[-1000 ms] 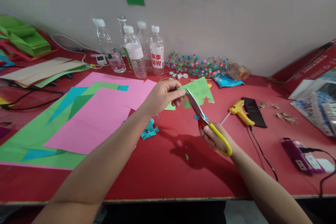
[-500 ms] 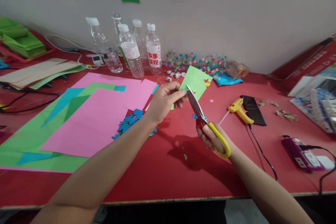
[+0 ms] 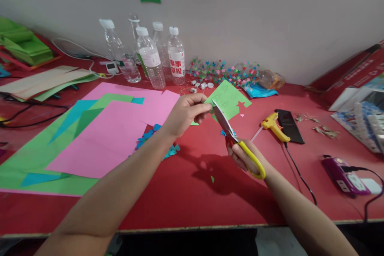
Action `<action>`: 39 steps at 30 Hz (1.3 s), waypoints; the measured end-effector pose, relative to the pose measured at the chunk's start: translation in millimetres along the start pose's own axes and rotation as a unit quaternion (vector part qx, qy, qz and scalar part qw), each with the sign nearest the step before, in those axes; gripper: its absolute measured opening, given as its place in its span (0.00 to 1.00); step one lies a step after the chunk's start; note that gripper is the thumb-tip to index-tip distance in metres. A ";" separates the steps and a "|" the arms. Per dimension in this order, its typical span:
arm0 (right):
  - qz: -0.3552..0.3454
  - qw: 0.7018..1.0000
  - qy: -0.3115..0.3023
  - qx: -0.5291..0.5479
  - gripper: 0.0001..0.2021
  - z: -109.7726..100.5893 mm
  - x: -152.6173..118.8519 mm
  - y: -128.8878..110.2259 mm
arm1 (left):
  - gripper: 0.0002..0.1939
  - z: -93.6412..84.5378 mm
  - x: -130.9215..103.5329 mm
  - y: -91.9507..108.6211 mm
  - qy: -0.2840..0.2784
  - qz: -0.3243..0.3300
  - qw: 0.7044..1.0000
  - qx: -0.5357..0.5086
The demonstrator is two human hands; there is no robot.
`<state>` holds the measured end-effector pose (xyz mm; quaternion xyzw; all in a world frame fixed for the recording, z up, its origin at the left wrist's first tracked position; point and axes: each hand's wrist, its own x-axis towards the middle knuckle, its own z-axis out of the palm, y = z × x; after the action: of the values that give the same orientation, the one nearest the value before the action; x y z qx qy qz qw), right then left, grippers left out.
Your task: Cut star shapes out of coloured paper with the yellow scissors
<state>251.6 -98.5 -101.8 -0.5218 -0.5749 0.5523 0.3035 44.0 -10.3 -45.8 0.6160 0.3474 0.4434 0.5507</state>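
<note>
Between thumb and fingers, my left hand (image 3: pixel 192 111) pinches the left corner of a light green sheet of paper (image 3: pixel 227 98). Faint pencil outlines show on the sheet, and a star-shaped hole is cut near its right edge. My right hand (image 3: pixel 244 155) is wrapped round the yellow and red handles of a pair of scissors (image 3: pixel 223 122). Their blades point up and left, with the tips at the paper beside my left fingertips. Small blue paper cutouts (image 3: pixel 171 151) lie below my left forearm. A green scrap (image 3: pixel 212 179) is on the red table (image 3: pixel 192 204).
Large pink sheets (image 3: pixel 108 136) lie over green and blue ones on the left. Several plastic bottles (image 3: pixel 152 60) stand by the wall. At right are a yellow glue gun (image 3: pixel 274 125) with its cord, a black phone (image 3: pixel 289 126) and a purple power socket (image 3: pixel 345 176).
The green paper has turned, its free end swinging down and to the right; its outlines and star-shaped hole now show more plainly. Both hands have stayed nearly in place.
</note>
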 end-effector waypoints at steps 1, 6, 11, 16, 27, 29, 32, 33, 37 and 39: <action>0.001 1.000 0.003 0.000 0.25 2.1 -0.1 -2.0 | 0.11 1.3 -0.4 -0.7 0.004 0.002 1.000 -0.002; -0.010 1.000 0.008 -0.002 0.24 10.5 -1.7 -10.8 | 0.10 12.4 -2.8 -8.0 0.037 0.016 0.999 -0.014; -0.005 1.000 0.030 0.000 0.24 15.7 -3.5 -11.9 | 0.11 22.6 -5.0 -15.5 0.076 0.022 0.996 -0.033; 0.012 0.999 0.035 0.014 0.23 19.1 -2.8 -5.9 | 0.12 24.9 -5.4 -20.2 0.085 0.024 0.996 -0.025; 0.030 0.998 0.052 -0.021 0.20 15.8 -1.4 -5.0 | 0.11 24.6 -4.8 -21.9 0.087 0.035 0.995 -0.046; 0.037 0.997 0.055 -0.031 0.19 15.5 -1.6 -5.6 | 0.11 24.3 -4.5 -22.1 0.086 0.038 0.994 -0.055; 0.040 0.996 0.062 -0.039 0.18 14.4 -1.4 -5.0 | 0.11 23.6 -3.9 -22.0 0.081 0.038 0.994 -0.066; 0.041 0.996 0.065 -0.041 0.18 13.7 -1.2 -4.4 | 0.11 23.4 -3.6 -22.0 0.080 0.037 0.994 -0.071; 0.039 0.996 0.068 -0.041 0.17 10.1 0.5 -1.5 | 0.10 21.8 -2.2 -22.0 0.080 0.027 0.993 -0.087; 0.027 0.997 0.061 -0.034 0.17 7.8 1.5 -1.0 | 0.09 20.0 -1.3 -21.9 0.082 0.022 0.993 -0.087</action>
<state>243.7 -99.4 -102.8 -0.5797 -0.5600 0.5076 0.3046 63.4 -15.6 -67.6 0.5353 0.3376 0.5329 0.5616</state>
